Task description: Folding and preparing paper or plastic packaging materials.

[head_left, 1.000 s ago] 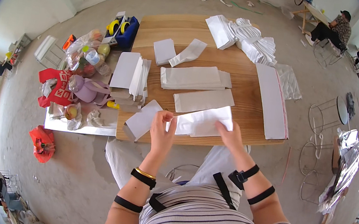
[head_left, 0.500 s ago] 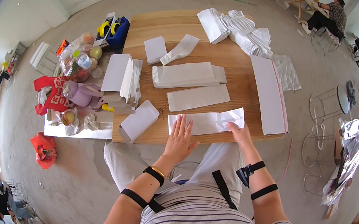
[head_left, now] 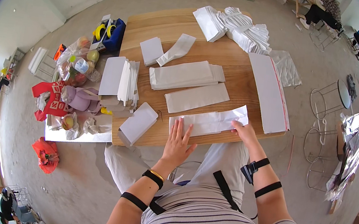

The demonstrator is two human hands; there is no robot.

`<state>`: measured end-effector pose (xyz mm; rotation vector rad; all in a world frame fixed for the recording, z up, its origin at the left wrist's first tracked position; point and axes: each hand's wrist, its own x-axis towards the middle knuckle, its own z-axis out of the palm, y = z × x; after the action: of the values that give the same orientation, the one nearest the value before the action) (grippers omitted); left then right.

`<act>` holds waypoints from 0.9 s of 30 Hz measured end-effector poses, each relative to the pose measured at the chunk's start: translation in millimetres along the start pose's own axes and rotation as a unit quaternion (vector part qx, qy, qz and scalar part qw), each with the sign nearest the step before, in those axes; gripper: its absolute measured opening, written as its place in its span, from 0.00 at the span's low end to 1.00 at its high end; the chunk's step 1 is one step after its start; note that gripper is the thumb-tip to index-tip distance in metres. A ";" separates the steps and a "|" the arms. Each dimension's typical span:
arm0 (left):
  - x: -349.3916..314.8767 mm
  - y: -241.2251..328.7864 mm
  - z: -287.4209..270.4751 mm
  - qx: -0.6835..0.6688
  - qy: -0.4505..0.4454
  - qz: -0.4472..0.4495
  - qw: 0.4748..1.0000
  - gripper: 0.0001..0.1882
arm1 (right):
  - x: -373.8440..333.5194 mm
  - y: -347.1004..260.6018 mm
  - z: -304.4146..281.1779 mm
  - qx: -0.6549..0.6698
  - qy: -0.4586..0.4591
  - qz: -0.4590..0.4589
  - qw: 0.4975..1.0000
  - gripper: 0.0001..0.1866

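Pressing the left hand flat, fingers spread wide, on the left end of a long white paper bag lying near the front edge of the wooden table. Resting the right hand on the right end of the same bag, fingers lying close together over the paper, not pinching it. Sitting just beyond the bag: another flat white bag, a bigger stack of bags, a small folded bag to the left, and a long white box to the right.
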<state>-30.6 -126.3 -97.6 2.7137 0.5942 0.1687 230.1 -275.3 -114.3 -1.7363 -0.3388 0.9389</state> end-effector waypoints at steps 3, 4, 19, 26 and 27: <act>-1.8 -1.8 2.5 0.026 -0.008 0.000 1.000 0.41 | -4.3 -6.8 2.3 -0.004 0.032 0.028 0.999 0.15; -2.5 -2.3 3.1 0.036 -0.011 -0.001 0.999 0.41 | -7.7 -12.0 1.4 -0.100 0.042 0.045 0.993 0.14; -2.1 -1.7 10.3 0.067 -0.011 -0.003 0.998 0.43 | -33.3 -22.0 111.7 -0.507 -0.040 -0.440 0.740 0.31; -3.1 1.8 5.8 0.095 -0.035 -0.023 0.995 0.46 | -32.4 -5.0 120.8 -0.547 -0.107 -0.391 0.733 0.43; -2.8 1.3 5.0 0.090 -0.040 -0.026 0.995 0.47 | -31.4 -5.1 121.0 -0.546 -0.106 -0.390 0.734 0.43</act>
<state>-31.7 -130.2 -101.9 2.8579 0.6861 -0.0068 122.5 -211.7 -109.4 -2.1220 -1.9155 0.2287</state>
